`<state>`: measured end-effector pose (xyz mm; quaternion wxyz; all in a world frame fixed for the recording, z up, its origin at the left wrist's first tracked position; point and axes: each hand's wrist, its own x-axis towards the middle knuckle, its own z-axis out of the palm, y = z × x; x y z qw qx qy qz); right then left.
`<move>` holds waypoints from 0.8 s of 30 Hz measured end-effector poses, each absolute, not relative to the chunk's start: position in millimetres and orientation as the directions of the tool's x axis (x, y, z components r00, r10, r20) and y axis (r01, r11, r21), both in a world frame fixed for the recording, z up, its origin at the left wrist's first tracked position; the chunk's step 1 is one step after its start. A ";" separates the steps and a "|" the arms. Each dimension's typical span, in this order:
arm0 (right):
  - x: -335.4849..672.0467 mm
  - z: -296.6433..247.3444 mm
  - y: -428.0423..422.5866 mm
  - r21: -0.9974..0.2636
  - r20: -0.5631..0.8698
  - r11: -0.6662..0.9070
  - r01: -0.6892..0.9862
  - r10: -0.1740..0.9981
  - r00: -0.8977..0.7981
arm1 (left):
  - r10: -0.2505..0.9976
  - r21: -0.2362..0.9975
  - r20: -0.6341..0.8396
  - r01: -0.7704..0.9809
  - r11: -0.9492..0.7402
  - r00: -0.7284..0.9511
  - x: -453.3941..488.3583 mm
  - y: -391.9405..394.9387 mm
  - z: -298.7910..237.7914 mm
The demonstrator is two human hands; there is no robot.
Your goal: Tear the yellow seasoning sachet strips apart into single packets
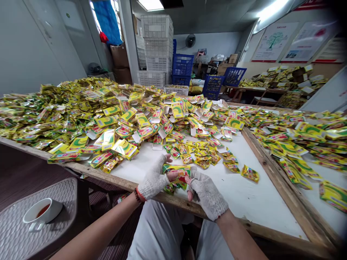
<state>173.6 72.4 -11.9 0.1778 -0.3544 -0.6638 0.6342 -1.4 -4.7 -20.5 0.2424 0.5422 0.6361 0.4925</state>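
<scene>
Head view: my left hand (155, 177) and right hand (205, 191), both gloved, closed round yellow packet stack (176, 172), squaring edges above tabletop (244, 196).

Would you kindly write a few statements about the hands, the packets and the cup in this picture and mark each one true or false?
1. Both hands wear white knitted gloves. True: the left hand and right hand are gloved.
2. The hands hold a blue plastic crate. False: they hold a bundle of yellow and green foil packets between them.
3. The white cup with dark liquid stands on the white table top. False: it sits on a grey perforated surface to the left, below the table.
4. A heap of yellow packets covers the far part of the wood-framed white table. True.
</scene>
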 end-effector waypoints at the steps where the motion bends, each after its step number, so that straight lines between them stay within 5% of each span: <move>1: 175.2 -15.0 73.0 -0.964 -0.215 -0.047 0.262 0.717 -0.663 | 0.942 0.920 0.159 0.392 -0.032 -0.296 -0.3 -5.0 -20.3; 6: 179.6 -23.1 74.8 -0.946 -0.175 0.025 0.324 0.801 -0.573 | 0.971 0.942 0.063 0.334 0.018 -0.229 9.7 -6.6 -19.2; 13: 179.7 -18.1 73.4 -0.878 -0.322 0.029 0.478 0.702 -0.635 | 0.976 0.896 0.082 0.445 0.018 -0.204 13.3 -7.4 -18.0; 18: 182.0 -18.1 83.3 -0.823 -0.107 0.246 0.512 0.817 -0.566 | 0.974 0.901 0.083 0.433 0.017 -0.211 13.8 8.7 -7.1; 20: 194.3 -17.7 96.6 -0.822 -0.118 0.223 0.524 0.833 -0.540 | 0.975 0.893 0.143 0.447 -0.053 -0.171 7.3 26.1 -4.0; 24: 243.4 -2.7 138.5 -0.974 0.138 0.173 0.146 0.965 -0.225 | 0.912 0.703 0.233 0.707 0.081 -0.336 -18.5 72.8 -5.2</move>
